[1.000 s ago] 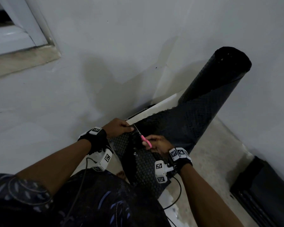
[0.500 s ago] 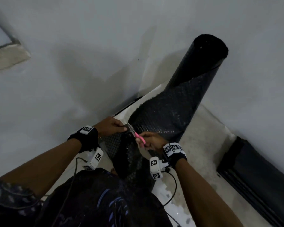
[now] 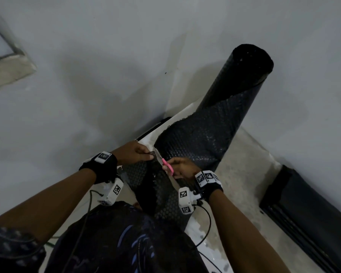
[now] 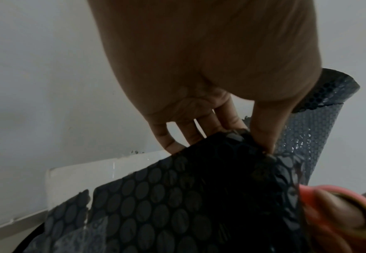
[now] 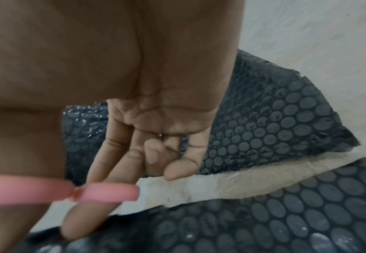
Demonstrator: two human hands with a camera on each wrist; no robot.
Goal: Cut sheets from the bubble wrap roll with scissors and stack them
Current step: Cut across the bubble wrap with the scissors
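Note:
A black bubble wrap roll (image 3: 234, 107) leans upright in the wall corner. Its unrolled sheet (image 3: 161, 192) runs down onto my lap. My left hand (image 3: 144, 154) pinches the sheet's far edge between thumb and fingers, as the left wrist view shows with the left hand (image 4: 249, 137) on the sheet (image 4: 177, 196). My right hand (image 3: 180, 166) grips pink scissors (image 3: 168, 167) at the cut line, just right of the left hand. In the right wrist view the pink handles (image 5: 104, 191) sit in my fingers and a cut gap (image 5: 231, 181) splits the wrap. The blades are hidden.
A white board (image 3: 182, 117) lies under the roll against the wall. A long dark object (image 3: 313, 209) lies on the concrete floor at right. A window ledge (image 3: 10, 71) sits at upper left. Sensor cables (image 3: 207, 229) hang by my lap.
The scissors have moved up the sheet, closer to the pinching left hand. The left hand keeps its hold on the edge. The head view has swung, shifting the roll in the frame.

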